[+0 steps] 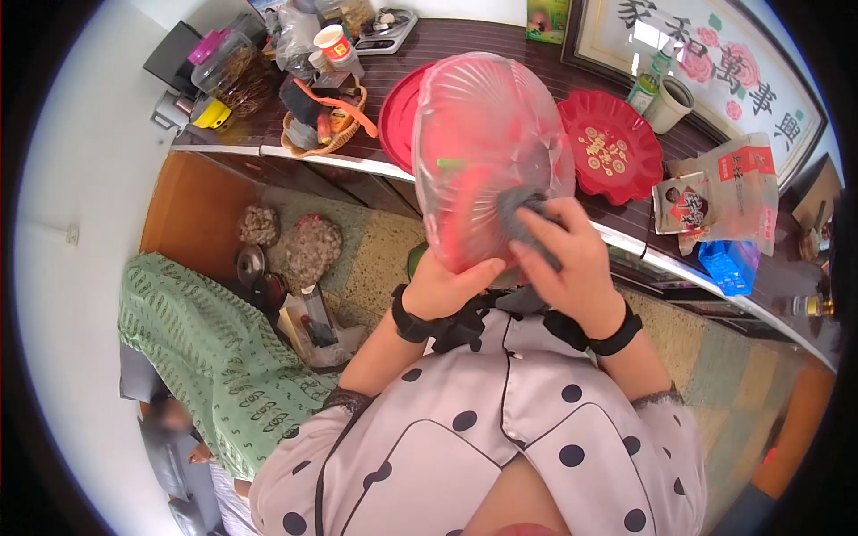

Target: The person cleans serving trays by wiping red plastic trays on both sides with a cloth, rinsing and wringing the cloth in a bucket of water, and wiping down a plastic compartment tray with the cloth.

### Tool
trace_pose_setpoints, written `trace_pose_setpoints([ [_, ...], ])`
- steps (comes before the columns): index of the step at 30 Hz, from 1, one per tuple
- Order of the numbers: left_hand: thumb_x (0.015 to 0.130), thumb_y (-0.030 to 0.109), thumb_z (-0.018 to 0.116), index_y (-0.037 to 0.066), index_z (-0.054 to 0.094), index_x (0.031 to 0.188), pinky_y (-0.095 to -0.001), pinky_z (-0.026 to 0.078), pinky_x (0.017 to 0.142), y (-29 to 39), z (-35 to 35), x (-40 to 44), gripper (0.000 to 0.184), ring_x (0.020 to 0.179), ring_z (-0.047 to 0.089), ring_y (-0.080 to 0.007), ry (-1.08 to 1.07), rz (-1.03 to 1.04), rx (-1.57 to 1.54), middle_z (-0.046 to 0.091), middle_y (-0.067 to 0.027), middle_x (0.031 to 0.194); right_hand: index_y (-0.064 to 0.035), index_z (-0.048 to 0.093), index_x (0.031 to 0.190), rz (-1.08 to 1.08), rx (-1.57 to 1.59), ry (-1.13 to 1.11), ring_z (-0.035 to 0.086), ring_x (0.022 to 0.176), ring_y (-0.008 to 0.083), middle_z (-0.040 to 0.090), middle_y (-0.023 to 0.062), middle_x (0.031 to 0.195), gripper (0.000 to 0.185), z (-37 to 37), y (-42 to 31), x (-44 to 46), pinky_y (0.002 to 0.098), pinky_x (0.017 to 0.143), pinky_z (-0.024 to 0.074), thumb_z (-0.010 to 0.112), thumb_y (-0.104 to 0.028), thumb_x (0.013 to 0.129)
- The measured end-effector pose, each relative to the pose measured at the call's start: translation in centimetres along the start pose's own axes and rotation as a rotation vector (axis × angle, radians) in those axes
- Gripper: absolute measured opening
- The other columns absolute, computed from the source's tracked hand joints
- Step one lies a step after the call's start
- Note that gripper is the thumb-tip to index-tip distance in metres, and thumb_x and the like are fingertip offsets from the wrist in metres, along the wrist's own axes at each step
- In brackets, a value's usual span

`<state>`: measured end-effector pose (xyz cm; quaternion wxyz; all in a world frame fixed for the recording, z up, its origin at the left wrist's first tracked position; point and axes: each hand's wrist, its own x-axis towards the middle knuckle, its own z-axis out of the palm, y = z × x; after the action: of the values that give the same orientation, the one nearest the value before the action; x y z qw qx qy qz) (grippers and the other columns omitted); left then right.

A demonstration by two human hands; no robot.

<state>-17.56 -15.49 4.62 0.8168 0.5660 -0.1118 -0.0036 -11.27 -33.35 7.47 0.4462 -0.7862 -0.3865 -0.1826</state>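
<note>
My left hand [450,288] grips the near edge of a clear plastic lid [478,107] with a ribbed, fan-like pattern. The lid is tilted up in front of my chest, and red shows through it. Bunched in my right hand [576,263] is a dark grey cloth [527,219], pressed against the lid's lower right part. Behind the lid's left side, a red round tray [398,121] is partly hidden on the cabinet top. A red scalloped plate [641,161] with gold markings lies just right of the lid.
On the dark cabinet top [465,36] stand a small wicker basket [304,143], a pink-lidded jar [234,67], a paper cup [332,43], a white cup [668,105], a food pouch [740,192] and a framed picture [715,62]. Filled bags [313,250] sit on the floor below.
</note>
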Motion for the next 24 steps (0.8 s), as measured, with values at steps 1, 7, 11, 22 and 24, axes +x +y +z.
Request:
trace_pose_setpoints([
  [1,0.087,-0.002,0.058,-0.002,0.037,0.14,-0.0341,0.042,0.1,0.3,0.1,-0.1,0.057,0.12,0.051,-0.0191,0.035,-0.022,-0.079,0.052,-0.0113,0.132,-0.002,0.066,0.109,0.097,0.018,-0.019,0.059,0.076,0.0293,0.056,0.0135,0.091,0.034,-0.1,0.6,-0.4,0.0343,0.064,0.0491,0.071,-0.015,0.078],
  [7,0.087,-0.001,0.058,-0.002,0.031,0.143,-0.0348,0.037,0.105,0.3,-0.4,-0.6,0.062,0.126,0.046,-0.0203,0.037,0.021,-0.05,0.045,-0.0128,0.139,0.0002,0.065,0.11,0.147,0.059,-0.003,0.058,0.076,0.0284,0.055,0.0153,0.092,0.034,-0.1,0.6,-0.6,0.0335,0.066,0.0471,0.07,-0.013,0.08],
  [11,0.087,-0.001,0.058,0.0,0.02,0.148,-0.0351,0.036,0.106,0.1,0.2,-0.8,0.072,0.131,0.041,-0.0206,-0.018,0.05,-0.061,0.039,-0.0134,0.144,0.0007,0.065,0.11,0.141,0.047,0.033,0.058,0.075,0.0288,0.055,0.0153,0.092,0.033,-0.3,0.1,-0.3,0.0342,0.065,0.0474,0.07,-0.014,0.08],
  [22,0.083,-0.009,0.052,0.005,0.008,0.151,-0.0375,0.03,0.11,1.0,1.2,-1.3,0.083,0.136,0.033,-0.0234,-0.059,0.08,-0.009,0.032,-0.0148,0.148,-0.0017,0.065,0.11,-0.009,0.01,0.052,0.059,0.071,0.028,0.055,0.0144,0.092,0.035,-0.4,-2.3,1.1,0.0351,0.06,0.0488,0.072,-0.018,0.079],
  [24,0.084,-0.008,0.053,0.003,0.018,0.148,-0.0359,0.034,0.107,0.2,0.2,-1.5,0.074,0.131,0.039,-0.0218,-0.062,0.042,0.157,0.038,-0.0137,0.143,-0.0034,0.066,0.109,-0.034,0.019,0.038,0.06,0.072,0.0276,0.055,0.0138,0.092,0.036,-0.2,-2.7,1.0,0.0349,0.06,0.0494,0.072,-0.019,0.078],
])
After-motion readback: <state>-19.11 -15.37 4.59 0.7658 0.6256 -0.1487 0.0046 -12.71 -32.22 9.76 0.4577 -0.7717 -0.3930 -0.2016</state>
